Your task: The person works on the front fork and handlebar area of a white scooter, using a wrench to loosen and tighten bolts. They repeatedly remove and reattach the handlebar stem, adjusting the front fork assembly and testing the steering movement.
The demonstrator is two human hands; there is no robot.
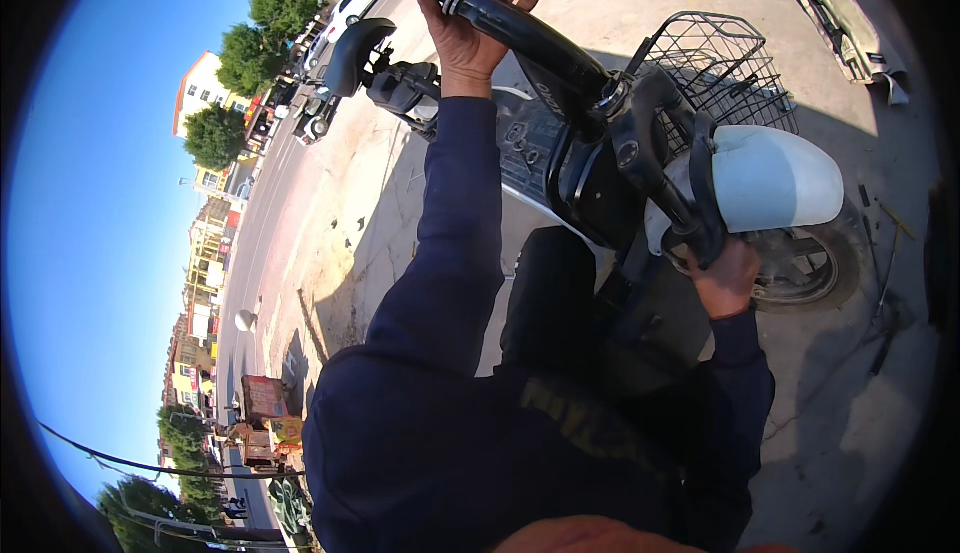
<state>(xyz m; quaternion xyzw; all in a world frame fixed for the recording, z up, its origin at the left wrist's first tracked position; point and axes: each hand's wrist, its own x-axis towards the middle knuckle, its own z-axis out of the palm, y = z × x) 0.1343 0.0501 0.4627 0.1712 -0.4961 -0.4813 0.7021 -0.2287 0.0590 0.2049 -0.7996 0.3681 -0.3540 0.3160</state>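
Note:
An electric scooter with a black floorboard (525, 153) is in front of me. Its thick black head tube (550, 48) slants up to the left and carries a silver ring at its far end. No handlebar shows on that end. My left hand (472, 28) is against the ringed end, palm toward me, thumb and fingers spread. Lower right, my right hand (727, 278) is closed around the lower part of the black front fork (665, 188), next to the white front fender (785, 178) and the front wheel (815, 268). Its fingertips are partly hidden.
A black wire basket (715, 68) sits beyond the fork. Tools (885, 273) lie on the ground at right, and a pale cloth-like item (845, 28) lies at the far right. The scooter's dark seat (355, 53) is at upper left. A road (250, 253) with parked vehicles runs along the left.

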